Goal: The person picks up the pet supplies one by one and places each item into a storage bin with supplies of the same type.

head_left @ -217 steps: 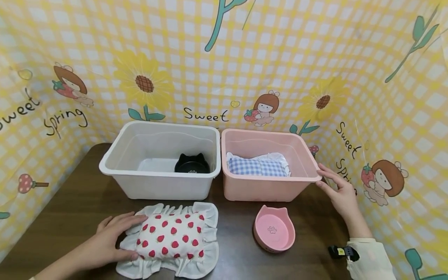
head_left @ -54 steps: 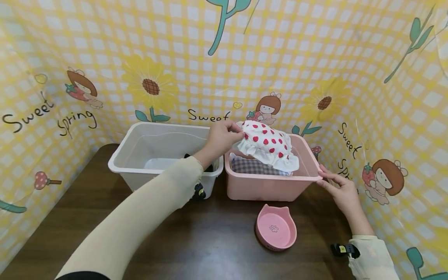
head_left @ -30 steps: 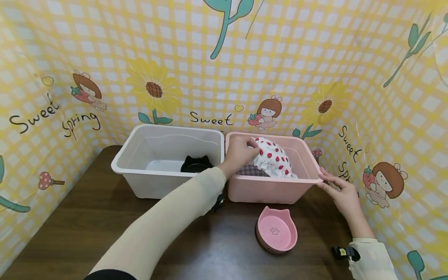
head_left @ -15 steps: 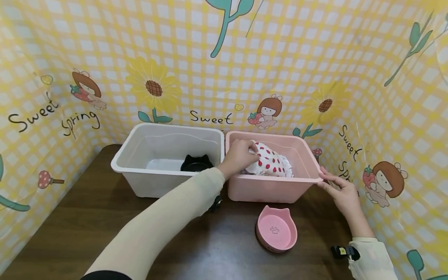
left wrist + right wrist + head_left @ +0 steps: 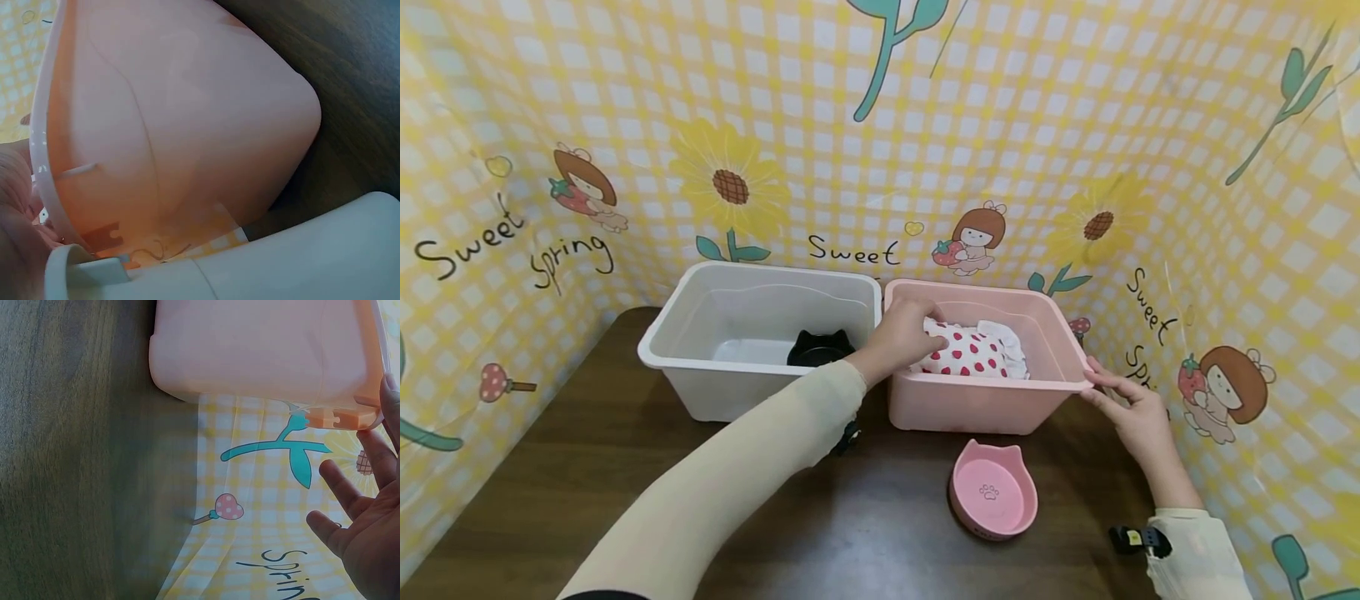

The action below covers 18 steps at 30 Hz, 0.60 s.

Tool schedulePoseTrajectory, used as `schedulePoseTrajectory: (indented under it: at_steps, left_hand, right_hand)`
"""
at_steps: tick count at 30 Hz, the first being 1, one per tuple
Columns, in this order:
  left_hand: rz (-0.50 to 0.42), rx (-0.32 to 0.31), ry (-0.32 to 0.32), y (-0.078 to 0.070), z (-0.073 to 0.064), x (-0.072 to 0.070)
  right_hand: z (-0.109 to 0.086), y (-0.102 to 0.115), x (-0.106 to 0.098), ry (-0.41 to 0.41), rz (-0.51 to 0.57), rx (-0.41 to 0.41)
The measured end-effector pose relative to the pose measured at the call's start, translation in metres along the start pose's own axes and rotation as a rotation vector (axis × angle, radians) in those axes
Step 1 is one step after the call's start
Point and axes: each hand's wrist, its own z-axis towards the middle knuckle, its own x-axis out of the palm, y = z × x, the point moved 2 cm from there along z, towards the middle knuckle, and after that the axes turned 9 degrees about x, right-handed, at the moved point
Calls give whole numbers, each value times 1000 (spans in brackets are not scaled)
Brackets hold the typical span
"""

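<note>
A small strawberry-print pillow (image 5: 964,350) with a white ruffle lies inside the pink bin (image 5: 977,408). My left hand (image 5: 901,335) reaches over the bin's left side, thumb and forefinger spread apart at the pillow's left end. In the left wrist view, only part of that hand (image 5: 22,225) shows, beyond the bin's rim. My right hand (image 5: 1131,408) pinches the front right corner of the pink bin's rim between thumb and forefinger. The other fingers (image 5: 337,481) stretch out free in the right wrist view. The blue checked pillow is hidden beneath the strawberry one.
Left of the pink bin stands a white bin (image 5: 700,392) with a black cat-eared bowl (image 5: 820,347) inside. A pink cat-eared bowl (image 5: 992,492) sits on the dark wooden table (image 5: 880,533) in front. Yellow checked cloth (image 5: 820,100) hangs behind and at both sides.
My left hand has carried the strawberry pillow from the table into the pink bin, where it now lies flatter. The thumb and forefinger have since parted. My right hand stays at the rim.
</note>
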Motion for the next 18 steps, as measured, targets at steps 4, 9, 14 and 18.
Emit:
schedulePoseTrajectory:
  at_steps: [4, 9, 14, 18]
  left_hand:
    - [-71, 14, 3, -4, -2, -1]
    - [-120, 69, -5, -11, -7, -6]
    - [-158, 121, -34, -15, -15, -12]
    - [-192, 138, -67, -16, -21, -15]
  right_hand:
    - [-1, 3, 0, -8, 7, -5]
    - [-9, 22, 0, -10, 35, -23]
    - [-14, 31, -1, -12, 44, -26]
    - [-9, 21, 1, -14, 28, -13]
